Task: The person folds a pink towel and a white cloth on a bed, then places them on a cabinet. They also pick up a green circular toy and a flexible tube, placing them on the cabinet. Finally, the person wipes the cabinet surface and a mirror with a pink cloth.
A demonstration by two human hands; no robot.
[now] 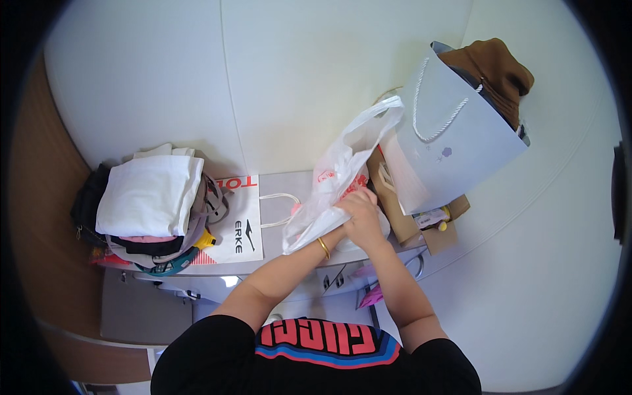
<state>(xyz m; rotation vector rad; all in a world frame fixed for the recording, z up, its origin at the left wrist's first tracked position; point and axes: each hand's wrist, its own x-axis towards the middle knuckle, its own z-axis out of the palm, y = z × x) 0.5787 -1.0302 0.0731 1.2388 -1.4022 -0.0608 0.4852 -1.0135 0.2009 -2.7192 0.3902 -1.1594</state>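
Observation:
A translucent white plastic bag with red print stands on the grey cabinet top, its handle loop raised against the wall. My right hand has its fingers curled onto the bag's near side and grips the plastic. Under it my left hand, below a gold bracelet, reaches into the folds of the bag. Its fingers are hidden behind the right hand and the plastic, so what they hold cannot be made out. The contents of the bag are mostly hidden.
Right of the plastic bag, a large pale paper bag holding brown cloth leans over an open cardboard box. Folded clothes are piled at left, beside a flat white ERKE paper bag. A pink item hangs below the cabinet edge.

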